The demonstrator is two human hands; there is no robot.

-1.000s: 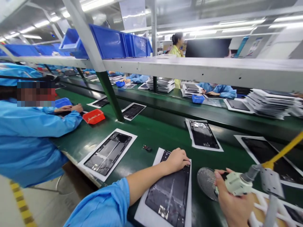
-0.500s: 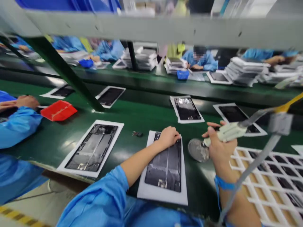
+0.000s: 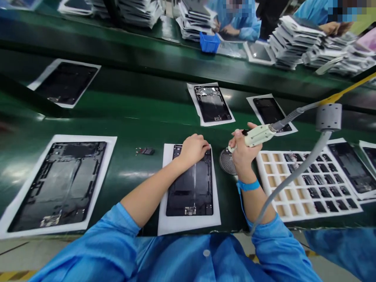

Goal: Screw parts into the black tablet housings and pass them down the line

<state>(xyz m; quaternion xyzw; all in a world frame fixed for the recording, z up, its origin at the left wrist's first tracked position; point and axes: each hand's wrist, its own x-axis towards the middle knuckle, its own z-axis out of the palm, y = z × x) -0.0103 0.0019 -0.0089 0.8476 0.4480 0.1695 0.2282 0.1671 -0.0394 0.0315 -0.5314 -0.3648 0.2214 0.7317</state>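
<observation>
— Fingers of the left hand (image 3: 194, 149), how are they set?
— Bent over the top right corner of a dark tablet panel (image 3: 189, 192); I can't tell whether they pinch anything.
— And the right hand (image 3: 243, 157)?
— Curled closed around a pale green power tool (image 3: 260, 136), one fingertip sticking out beyond it.
— Make that panel the clock's centre, twelve pointing away from the wearer. Biggest first.
— Green bench (image 3: 138, 129), beneath it all. Then a white tray (image 3: 320, 215) at three o'clock: black pieces (image 3: 319, 192) in its right-hand cells, tan bottoms showing in cells on its left.
— Other panels?
— One at nine (image 3: 63, 184), one between ten and eleven (image 3: 69, 80), one just past twelve (image 3: 213, 105), another between one and two (image 3: 268, 111), all on white sheets. Ours lies flat on its own white sheet (image 3: 189, 226), straight in front of the person.
— Smaller?
— At two o'clock, the tool, its nose at a round grey dish (image 3: 225, 166); whether they touch, I can't tell. Just below two, a blue wrist strap (image 3: 249, 185) on the right wrist. Smallest, a loose black part (image 3: 147, 151) at ten, on the bare bench.
</observation>
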